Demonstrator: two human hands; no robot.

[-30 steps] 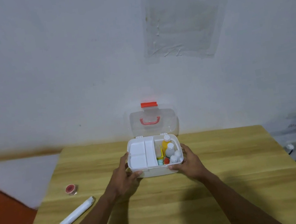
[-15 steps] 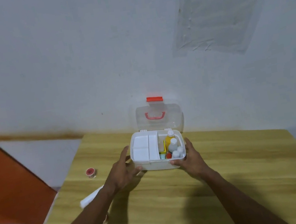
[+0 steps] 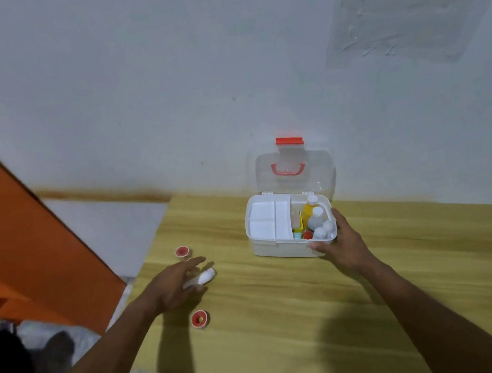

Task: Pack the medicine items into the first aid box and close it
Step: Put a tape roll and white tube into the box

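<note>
The white first aid box [image 3: 280, 247] stands open on the wooden table [image 3: 321, 303], its clear lid [image 3: 294, 175] with a red handle upright against the wall. Its right part holds several small bottles [image 3: 315, 217]; a white tray [image 3: 271, 221] fills the left part. My right hand [image 3: 340, 242] grips the box's front right corner. My left hand [image 3: 173, 283] hovers with fingers spread over a white wrapped roll [image 3: 202, 277], touching or nearly touching it. Two small red round tins, a far tin [image 3: 182, 251] and a near tin [image 3: 199, 319], lie beside that hand.
The table's left edge runs close to my left hand, with an orange panel [image 3: 13, 229] and grey floor beyond it. A white wall rises right behind the box.
My left hand has let go of the box and moved left to the white roll. The view has turned left, bringing a second red tin into sight. The right hand stays on the box.
</note>
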